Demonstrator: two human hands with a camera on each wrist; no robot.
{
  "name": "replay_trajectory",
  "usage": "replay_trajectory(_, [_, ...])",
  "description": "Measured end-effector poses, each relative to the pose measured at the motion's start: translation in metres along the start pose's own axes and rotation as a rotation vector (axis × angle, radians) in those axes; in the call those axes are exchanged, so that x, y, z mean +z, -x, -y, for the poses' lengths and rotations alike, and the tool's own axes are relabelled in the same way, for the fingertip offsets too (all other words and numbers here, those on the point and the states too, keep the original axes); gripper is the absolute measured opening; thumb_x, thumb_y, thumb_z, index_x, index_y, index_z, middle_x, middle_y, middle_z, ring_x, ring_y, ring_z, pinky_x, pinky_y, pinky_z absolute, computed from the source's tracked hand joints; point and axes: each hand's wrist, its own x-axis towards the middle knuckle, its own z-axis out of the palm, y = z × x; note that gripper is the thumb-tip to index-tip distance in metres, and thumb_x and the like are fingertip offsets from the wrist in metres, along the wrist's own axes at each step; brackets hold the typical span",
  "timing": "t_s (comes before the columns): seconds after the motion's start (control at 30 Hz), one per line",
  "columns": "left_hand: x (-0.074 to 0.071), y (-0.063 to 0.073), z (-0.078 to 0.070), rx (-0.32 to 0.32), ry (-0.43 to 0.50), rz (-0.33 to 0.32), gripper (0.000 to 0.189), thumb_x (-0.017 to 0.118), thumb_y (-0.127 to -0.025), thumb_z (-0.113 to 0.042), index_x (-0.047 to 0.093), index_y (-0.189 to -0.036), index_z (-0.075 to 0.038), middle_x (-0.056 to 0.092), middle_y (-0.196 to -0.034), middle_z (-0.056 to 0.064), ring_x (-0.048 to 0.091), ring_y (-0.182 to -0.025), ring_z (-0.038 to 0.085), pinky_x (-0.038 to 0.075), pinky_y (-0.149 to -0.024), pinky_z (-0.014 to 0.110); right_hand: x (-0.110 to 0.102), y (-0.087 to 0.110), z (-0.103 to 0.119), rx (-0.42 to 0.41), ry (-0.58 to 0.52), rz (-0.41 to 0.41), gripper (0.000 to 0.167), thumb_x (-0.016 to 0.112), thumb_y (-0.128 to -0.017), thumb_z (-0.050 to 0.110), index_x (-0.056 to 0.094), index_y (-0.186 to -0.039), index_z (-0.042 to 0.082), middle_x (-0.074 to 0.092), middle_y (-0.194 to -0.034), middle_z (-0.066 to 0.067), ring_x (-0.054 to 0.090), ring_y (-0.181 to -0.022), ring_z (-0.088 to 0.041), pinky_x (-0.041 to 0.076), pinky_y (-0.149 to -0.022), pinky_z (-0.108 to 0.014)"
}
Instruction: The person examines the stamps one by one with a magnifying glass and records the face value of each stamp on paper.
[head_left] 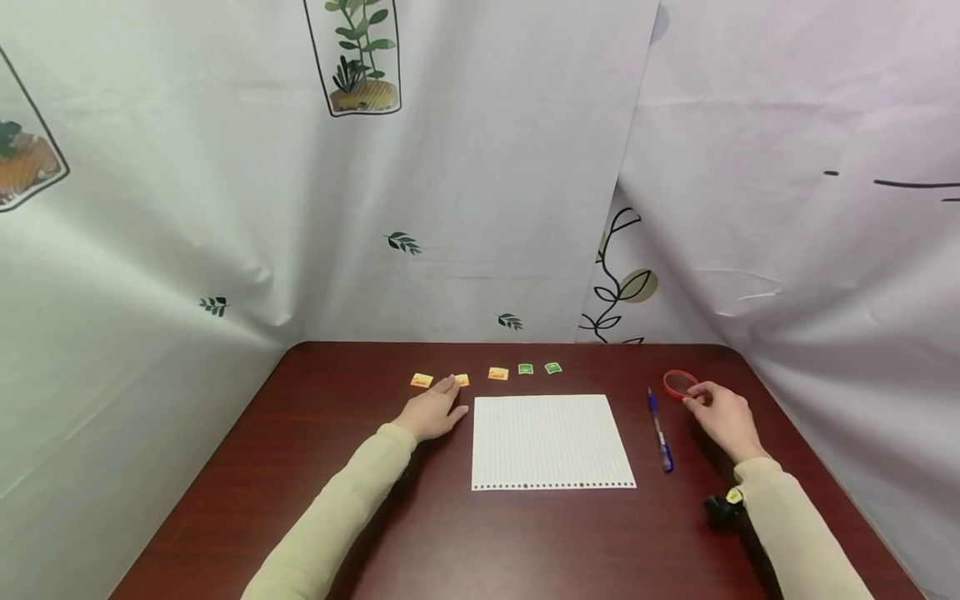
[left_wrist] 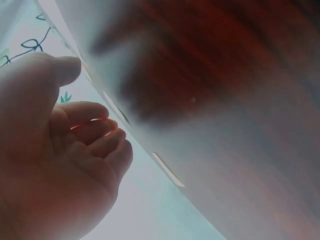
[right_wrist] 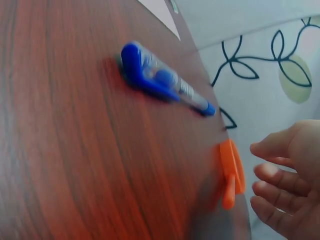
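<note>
I am observing a red hoop (right_wrist: 231,165), round with a short stub handle, showing orange in the right wrist view and lying near the far right corner of the worktop (head_left: 555,542). The right hand (head_left: 723,417) is hovering just beside it, fingers loosely bent and holding nothing. The left hand (head_left: 431,412), thumb apart and fingers relaxed, is partly covering an orange card (head_left: 462,380); I am not discerning whether they are touching. The card's print is appearing too small for reading.
</note>
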Motion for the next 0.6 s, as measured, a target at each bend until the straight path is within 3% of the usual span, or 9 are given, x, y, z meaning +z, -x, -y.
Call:
replay_trajectory(0.3, [0.001,0.001,-0.01,0.076,0.042,0.025,0.071,0.055,-0.102,-0.046,0.042,-0.151,0.004,0.036,-0.159,0.018,0.036,-0.146,0.03,0.042,-0.109,0.047,0.01,-0.003,0.011,-0.113,0.028,0.071,0.019,0.072,-0.088,0.007,0.068,-0.102,-0.005,0.064,-0.078,-0.006,0.057,-0.069,-0.021,0.044,-0.064,-0.038])
replay_trajectory(0.6, [0.004,0.004,-0.018,0.093,0.059,0.046,0.074,0.055,-0.101,-0.051,0.042,-0.151,0.002,0.036,-0.159,0.017,0.035,-0.147,0.028,0.041,-0.11,0.045,0.019,-0.008,0.019,-0.178,0.062,0.195,0.027,0.07,-0.086,-0.004,0.066,-0.113,-0.006,0.064,-0.083,-0.01,0.061,-0.075,-0.027,0.051,-0.067,-0.046])
